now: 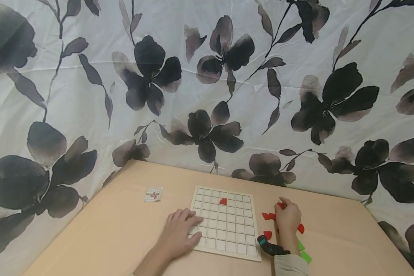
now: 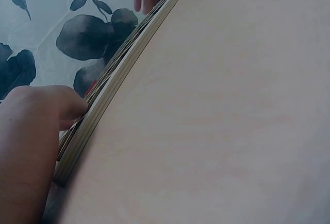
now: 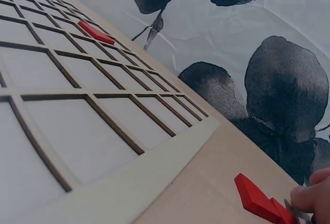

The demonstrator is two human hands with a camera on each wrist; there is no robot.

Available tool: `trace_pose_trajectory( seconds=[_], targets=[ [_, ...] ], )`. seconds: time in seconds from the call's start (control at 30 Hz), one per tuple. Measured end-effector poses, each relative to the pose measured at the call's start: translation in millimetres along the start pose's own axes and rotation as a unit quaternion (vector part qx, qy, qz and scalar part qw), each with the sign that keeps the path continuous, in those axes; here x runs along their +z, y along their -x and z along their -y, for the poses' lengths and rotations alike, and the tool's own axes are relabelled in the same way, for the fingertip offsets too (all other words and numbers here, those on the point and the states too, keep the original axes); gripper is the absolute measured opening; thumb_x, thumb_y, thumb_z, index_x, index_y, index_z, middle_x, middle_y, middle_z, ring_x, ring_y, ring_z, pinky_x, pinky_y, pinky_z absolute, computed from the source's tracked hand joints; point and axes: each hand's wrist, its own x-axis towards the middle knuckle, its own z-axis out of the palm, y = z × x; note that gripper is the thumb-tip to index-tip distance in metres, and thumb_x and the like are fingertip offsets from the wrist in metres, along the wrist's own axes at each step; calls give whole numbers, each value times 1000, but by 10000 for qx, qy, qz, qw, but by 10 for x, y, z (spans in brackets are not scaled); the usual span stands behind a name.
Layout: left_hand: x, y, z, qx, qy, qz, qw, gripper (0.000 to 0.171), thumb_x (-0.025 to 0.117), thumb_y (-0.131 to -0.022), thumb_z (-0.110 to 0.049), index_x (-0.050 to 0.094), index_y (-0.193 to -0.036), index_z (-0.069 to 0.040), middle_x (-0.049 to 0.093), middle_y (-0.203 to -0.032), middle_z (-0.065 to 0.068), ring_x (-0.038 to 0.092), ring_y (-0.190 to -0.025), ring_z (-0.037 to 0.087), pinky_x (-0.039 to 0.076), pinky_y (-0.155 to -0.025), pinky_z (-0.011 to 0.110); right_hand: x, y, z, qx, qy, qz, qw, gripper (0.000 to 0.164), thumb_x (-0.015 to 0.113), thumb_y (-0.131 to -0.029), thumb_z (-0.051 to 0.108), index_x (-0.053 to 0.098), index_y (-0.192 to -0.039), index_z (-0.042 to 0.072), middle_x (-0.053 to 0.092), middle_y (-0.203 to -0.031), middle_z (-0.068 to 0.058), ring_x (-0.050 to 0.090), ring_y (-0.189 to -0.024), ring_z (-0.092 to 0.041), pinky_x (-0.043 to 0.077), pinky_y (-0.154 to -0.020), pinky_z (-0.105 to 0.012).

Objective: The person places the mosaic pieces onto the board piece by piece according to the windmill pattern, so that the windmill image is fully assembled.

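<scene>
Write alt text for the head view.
A person's left hand touches the left edge of a gridded board bearing one red piece; the right hand is among loose red pieces right of the board. Green pieces lie nearby, a small printed card left of the board, floral fabric behind.

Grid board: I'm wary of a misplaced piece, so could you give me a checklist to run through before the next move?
1. Left hand on the grid board: ok, it rests on the left side.
2. Red quarter-circle piece fully seated in its cell: cannot tell from these angles.
3. Pattern card uncovered: ok, it lies left of the board.
4. Card's exact cells readable: not ok, too small in the head view.
5. Right hand with a firm grip on a piece: cannot tell; it is at the loose red pieces, contact unclear.
6. Green pieces off the board: ok, they lie to its right.
</scene>
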Motion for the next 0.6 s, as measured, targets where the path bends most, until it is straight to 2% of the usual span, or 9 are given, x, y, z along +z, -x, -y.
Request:
trace_pose_trajectory(
  seconds=[0.13, 0.23, 0.4, 0.6],
  targets=[
    [2, 5, 6, -8, -2, -24, 10000, 36, 61, -81, -40, 65, -116, -32, 57, -119, -5, 47, -111, 14, 34, -95, 46, 2, -6, 68, 173, -448, 89, 9988, 34, 62, -89, 11, 62, -122, 6, 60, -112, -21, 52, -103, -37, 44, -88, -51],
    [8, 3, 8, -3, 9, -62, 10000, 36, 61, -81, -40, 65, -115, -32, 58, -118, -5, 47, -111, 14, 34, -95, 45, 24, -23, 145, 76, -754, 276, 9967, 34, 62, -91, 16, 61, -124, 10, 57, -119, -17, 51, -110, -35, 46, -92, -49],
    [7, -4, -3, 51, -29, -200, 9998, 34, 62, -80, -37, 66, -113, -31, 58, -116, -5, 47, -109, 14, 35, -93, 45, 80, -18, 330, -783, -927, 779, 9896, 36, 66, -89, 18, 62, -124, 12, 60, -120, -12, 56, -108, -30, 49, -93, -45],
    [-3, -7, -10, 5, -20, -119, 9999, 35, 62, -80, -38, 66, -114, -30, 58, -116, -5, 47, -109, 14, 35, -94, 45, 205, 122, 621, -1589, -1034, 1662, 9677, 38, 70, -85, 13, 62, -122, 13, 63, -116, -7, 61, -104, -23, 51, -91, -40]
  ],
)
